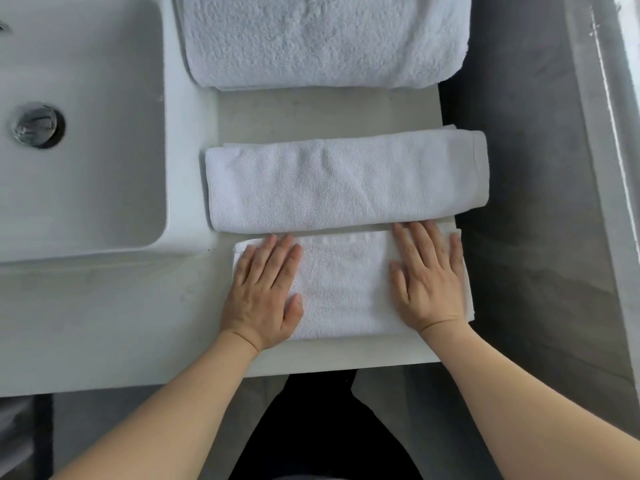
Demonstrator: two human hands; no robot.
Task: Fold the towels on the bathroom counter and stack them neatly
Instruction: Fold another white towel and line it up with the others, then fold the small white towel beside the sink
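Three white towels lie on the pale counter [311, 109]. Nearest me is a small folded towel [346, 285]. My left hand [265, 292] presses flat on its left end with straight fingers. My right hand [429, 275] presses flat on its right end, fingertips reaching the edge of a longer folded towel [346, 181] just behind. That longer towel lies crosswise, its right end hanging past the counter edge. A thick, large folded towel [322, 39] sits at the back.
A white rectangular sink [104, 188] with a metal drain [36, 124] fills the left side. Right of the counter the grey floor [526, 202] drops away, with a pale ledge [620, 133] at the far right. The counter's front edge runs just below my wrists.
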